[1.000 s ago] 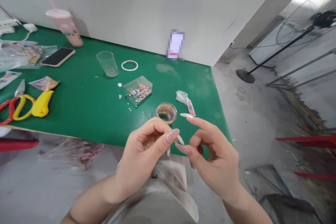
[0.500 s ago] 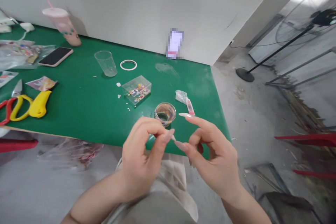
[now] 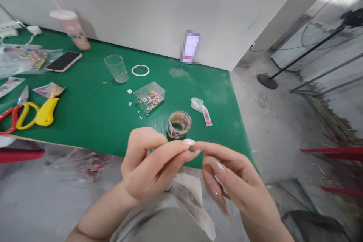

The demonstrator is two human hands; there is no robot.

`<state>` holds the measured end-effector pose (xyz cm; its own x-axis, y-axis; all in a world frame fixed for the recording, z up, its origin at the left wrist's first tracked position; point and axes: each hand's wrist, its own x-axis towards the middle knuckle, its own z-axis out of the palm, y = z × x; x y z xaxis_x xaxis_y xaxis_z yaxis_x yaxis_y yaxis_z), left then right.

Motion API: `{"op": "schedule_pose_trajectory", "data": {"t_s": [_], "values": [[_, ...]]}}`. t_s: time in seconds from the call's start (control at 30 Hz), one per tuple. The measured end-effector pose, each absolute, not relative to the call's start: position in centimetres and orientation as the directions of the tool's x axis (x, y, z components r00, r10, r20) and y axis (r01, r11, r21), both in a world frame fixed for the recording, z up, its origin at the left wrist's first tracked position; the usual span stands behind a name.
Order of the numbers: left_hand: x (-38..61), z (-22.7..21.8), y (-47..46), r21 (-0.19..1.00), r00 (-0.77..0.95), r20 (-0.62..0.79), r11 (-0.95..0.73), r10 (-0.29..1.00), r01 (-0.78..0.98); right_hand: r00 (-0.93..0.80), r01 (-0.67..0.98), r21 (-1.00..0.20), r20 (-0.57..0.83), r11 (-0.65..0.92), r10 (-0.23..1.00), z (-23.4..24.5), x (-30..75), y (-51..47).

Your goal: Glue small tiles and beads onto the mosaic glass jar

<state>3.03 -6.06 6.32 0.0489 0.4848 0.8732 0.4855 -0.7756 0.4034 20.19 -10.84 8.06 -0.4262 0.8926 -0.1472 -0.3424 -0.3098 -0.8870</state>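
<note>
My left hand (image 3: 151,164) is closed in front of the table edge, index fingertip and thumb nearly together. Whatever may lie between them is too small to make out. My right hand (image 3: 232,177) has its index finger stretched out, its tip touching the left fingertips; its thumb stands apart and the other fingers curl loosely. Just beyond the fingertips stands a glass cup (image 3: 178,124) covered with small coloured mosaic pieces. A clear plastic box (image 3: 149,98) of tiny coloured tiles lies behind it to the left. To the right is a small red-and-white tube (image 3: 207,116) beside a crumpled clear wrapper (image 3: 197,104).
On the green table (image 3: 93,121) are a clear cup (image 3: 117,69), a white ring (image 3: 140,70), scissors (image 3: 24,109), a black-screened phone (image 3: 64,61) and a pink tumbler (image 3: 70,29). A blurred phone (image 3: 190,47) leans on the wall. A fan stand (image 3: 267,81) is on the floor at right.
My right index finger has come down onto the left fingertips, and the right thumb has drawn away. The small white bit between the left fingertips no longer shows.
</note>
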Motion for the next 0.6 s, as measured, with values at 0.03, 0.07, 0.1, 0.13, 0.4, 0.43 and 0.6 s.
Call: {"op": "schedule_pose_trajectory", "data": {"t_s": [0.03,0.07,0.1,0.13,0.4,0.43,0.6], "values": [[3.09,6.44,-5.98,0.386,0.062,0.880,-0.784,0.472,0.486,-0.437,-0.357,-0.876,-0.150,-0.324,0.887,8.09,20.23,-10.90],[3.15,6.51,-5.94,0.373,0.076,0.883,-0.789,0.464,0.488,-0.445,-0.367,-0.870,-0.146,-0.328,0.884,8.13,20.25,-10.95],[3.19,6.53,-5.91,0.357,0.091,0.886,-0.795,0.454,0.491,-0.450,-0.373,-0.868,-0.139,-0.327,0.882,8.17,20.26,-10.99],[3.24,6.51,-5.89,0.344,0.097,0.890,-0.797,0.445,0.497,-0.456,-0.375,-0.869,-0.131,-0.323,0.881,8.23,20.24,-11.02],[3.08,6.15,-5.26,0.175,0.204,0.925,-0.836,0.320,0.520,-0.481,-0.365,-0.870,-0.129,-0.332,0.867,8.58,20.46,-11.30],[3.00,6.22,-5.19,0.175,0.232,0.915,-0.844,0.329,0.506,-0.481,-0.353,-0.872,-0.141,-0.339,0.865,8.55,20.53,-11.37],[2.88,6.80,-5.25,0.371,0.262,0.818,-0.819,0.511,0.438,-0.495,-0.319,-0.878,-0.166,-0.356,0.853,8.50,20.63,-11.67]]}}
